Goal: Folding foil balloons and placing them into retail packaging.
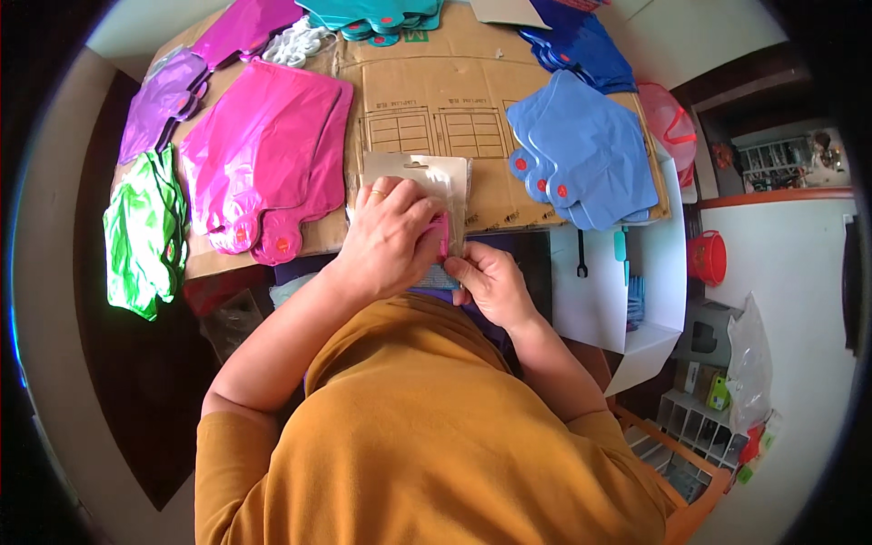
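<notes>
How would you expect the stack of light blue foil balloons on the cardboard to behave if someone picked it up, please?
The light blue foil balloons lie flat and uninflated, so they are probably very light and floppy. Their glossy surfaces suggest the fanned stack would slide apart easily. Resting loosely on the cardboard, a push would likely scatter them.

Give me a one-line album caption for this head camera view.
Left hand and right hand hold a clear packet with a pink foil balloon over cardboard spread with pink balloons and blue balloons.
</notes>
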Demonstrator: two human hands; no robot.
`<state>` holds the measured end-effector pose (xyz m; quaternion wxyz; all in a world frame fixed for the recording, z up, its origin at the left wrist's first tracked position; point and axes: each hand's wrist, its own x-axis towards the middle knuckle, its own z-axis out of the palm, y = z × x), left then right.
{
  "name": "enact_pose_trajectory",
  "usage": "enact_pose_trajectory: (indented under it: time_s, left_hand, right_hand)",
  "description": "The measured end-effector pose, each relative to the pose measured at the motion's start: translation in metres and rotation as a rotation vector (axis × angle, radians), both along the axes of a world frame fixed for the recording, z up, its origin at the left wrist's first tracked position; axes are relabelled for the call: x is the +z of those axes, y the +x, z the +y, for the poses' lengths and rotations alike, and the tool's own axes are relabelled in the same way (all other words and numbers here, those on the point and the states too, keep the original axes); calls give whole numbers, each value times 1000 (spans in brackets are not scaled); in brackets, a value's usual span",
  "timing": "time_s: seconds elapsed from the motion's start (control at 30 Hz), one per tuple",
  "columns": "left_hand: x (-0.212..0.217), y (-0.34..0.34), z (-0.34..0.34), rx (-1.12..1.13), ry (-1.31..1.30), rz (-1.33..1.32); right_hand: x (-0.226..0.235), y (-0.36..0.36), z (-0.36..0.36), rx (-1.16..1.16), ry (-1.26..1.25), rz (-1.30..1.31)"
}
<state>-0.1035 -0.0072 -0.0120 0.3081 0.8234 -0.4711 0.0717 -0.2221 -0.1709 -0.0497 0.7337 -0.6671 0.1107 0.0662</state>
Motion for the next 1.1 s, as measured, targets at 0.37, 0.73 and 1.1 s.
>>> enact_pose_trajectory:
  time_s: [0.37,0.73,1.1]
  left_hand:
    - [-7,-30,51,252,-518,353]
    - [11,-31,39,327,-542,1285]
    - [6,-32,24,257,-702,1201]
  right_hand:
    - [2,-4,-9,-86,157,-23]
    - [21,2,-9,-38,441,-69]
    - [19,1,-10,-136,485,-112]
